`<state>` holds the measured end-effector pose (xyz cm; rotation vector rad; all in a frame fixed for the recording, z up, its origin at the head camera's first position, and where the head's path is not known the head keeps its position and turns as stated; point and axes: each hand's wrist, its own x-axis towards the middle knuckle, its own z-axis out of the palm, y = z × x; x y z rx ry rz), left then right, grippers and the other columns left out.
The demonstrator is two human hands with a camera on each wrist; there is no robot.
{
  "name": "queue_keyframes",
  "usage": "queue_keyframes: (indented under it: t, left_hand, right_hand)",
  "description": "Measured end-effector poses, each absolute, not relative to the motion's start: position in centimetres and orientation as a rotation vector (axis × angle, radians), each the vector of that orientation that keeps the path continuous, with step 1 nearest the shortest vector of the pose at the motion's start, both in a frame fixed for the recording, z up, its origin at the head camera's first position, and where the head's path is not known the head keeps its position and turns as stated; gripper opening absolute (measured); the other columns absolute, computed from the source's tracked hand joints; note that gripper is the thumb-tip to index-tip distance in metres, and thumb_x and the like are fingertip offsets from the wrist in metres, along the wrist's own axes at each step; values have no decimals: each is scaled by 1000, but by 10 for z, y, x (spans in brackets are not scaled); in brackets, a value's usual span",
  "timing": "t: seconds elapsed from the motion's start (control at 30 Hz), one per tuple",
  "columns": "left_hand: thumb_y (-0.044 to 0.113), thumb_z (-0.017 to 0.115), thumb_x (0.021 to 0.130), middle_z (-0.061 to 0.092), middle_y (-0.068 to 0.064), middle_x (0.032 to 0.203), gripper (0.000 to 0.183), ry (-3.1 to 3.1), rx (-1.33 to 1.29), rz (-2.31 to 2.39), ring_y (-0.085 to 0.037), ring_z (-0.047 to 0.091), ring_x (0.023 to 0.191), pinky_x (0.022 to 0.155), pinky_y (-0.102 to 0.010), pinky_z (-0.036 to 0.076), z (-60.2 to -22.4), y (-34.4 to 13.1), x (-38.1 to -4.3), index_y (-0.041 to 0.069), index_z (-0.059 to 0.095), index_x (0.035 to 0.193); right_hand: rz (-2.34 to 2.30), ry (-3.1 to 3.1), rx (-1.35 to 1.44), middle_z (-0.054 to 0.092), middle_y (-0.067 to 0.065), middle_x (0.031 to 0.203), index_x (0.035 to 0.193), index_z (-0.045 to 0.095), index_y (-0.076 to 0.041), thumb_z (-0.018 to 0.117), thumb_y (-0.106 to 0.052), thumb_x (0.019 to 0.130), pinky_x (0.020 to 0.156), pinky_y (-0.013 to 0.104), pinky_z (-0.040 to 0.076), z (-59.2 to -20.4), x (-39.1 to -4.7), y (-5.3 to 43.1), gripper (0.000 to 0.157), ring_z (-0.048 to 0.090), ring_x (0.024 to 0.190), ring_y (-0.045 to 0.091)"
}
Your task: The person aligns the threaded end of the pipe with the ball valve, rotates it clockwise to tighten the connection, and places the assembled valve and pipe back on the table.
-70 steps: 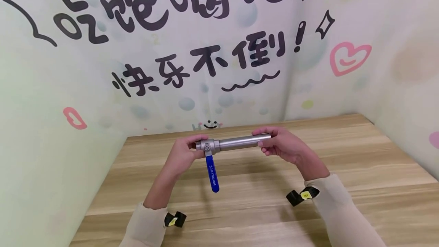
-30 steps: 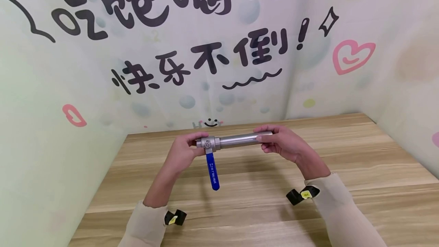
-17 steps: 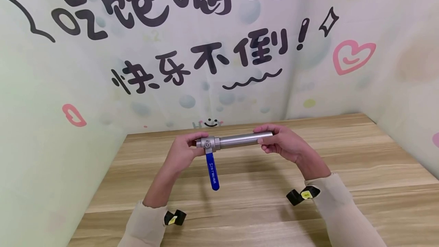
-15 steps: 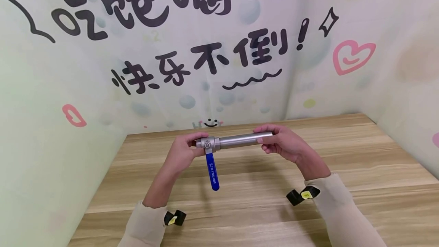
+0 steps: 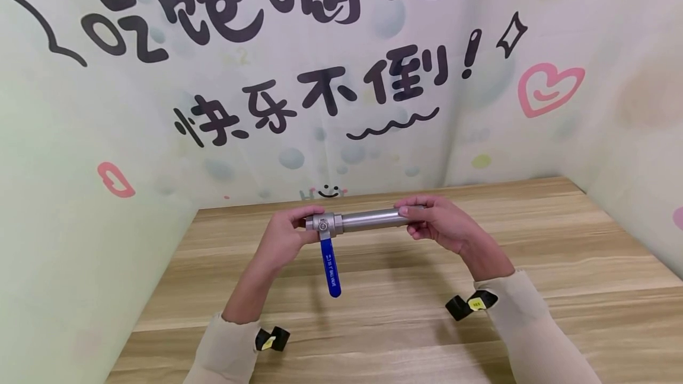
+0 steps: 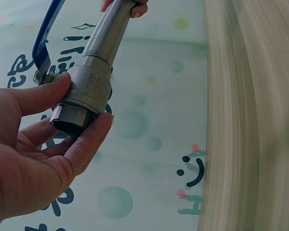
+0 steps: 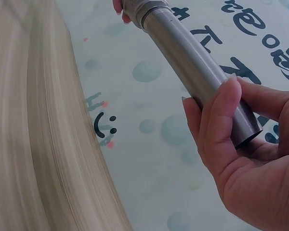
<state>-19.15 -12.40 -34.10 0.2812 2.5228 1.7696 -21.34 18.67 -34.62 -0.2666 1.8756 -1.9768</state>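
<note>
A steel ball valve [image 5: 324, 225] with a blue lever handle [image 5: 330, 268] is joined to a straight metal pipe [image 5: 370, 219], held nearly level above the table. My left hand [image 5: 284, 238] grips the valve body at its left end, thumb and fingers on opposite sides. In the left wrist view the valve's open hexagonal end [image 6: 73, 120] faces the palm. At the pipe's free end, my right hand [image 5: 441, 222] pinches the tube between thumb and fingers. Some thread shows in the left wrist view where the pipe [image 6: 108, 33] enters the valve. The lever hangs toward me.
The wood-grain table [image 5: 373, 325] lies below both hands. Behind it stands a pale printed backdrop [image 5: 299, 99] with black lettering, and side panels [image 5: 69, 242] close in left and right. Black wrist cameras [image 5: 472, 304] sit on the cuffs.
My right thumb and fingers have shifted round the pipe, the thumb now higher across it than half a second ago. The left hand and valve have stayed almost still.
</note>
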Motion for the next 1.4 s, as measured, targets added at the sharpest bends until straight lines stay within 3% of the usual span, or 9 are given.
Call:
queue_keyframes:
  t: [0.27, 0.47, 1.4]
  left_hand:
    - [-9, 69, 81, 61, -14, 119, 42, 2520, 280, 1766, -28, 56, 102, 79, -32, 54, -339, -124, -190, 8, 69, 119]
    - [-9, 70, 81, 62, -13, 119, 41, 2517, 284, 1768, -28, 56, 102, 79, -32, 54, -341, -124, -191, 8, 69, 118]
    - [-8, 69, 81, 61, -15, 121, 43, 2508, 301, 1769, -29, 56, 104, 80, -32, 54, -340, -123, -191, 6, 68, 121]
  right_hand:
    - [-1957, 1885, -261, 58, 9, 95, 125, 57, 3, 66, -5, 90, 60, 19, 50, -347, -214, 189, 37, 56, 66, 10]
    - [-1945, 1918, -288, 53, 13, 110, 124, 60, -4, 66, 5, 84, 59, 19, 46, -347, -214, 189, 41, 52, 66, 12]
    - [-1950, 1915, -292, 55, 7, 95, 126, 55, 2, 64, -8, 91, 55, 19, 42, -346, -214, 190, 37, 50, 61, 9]
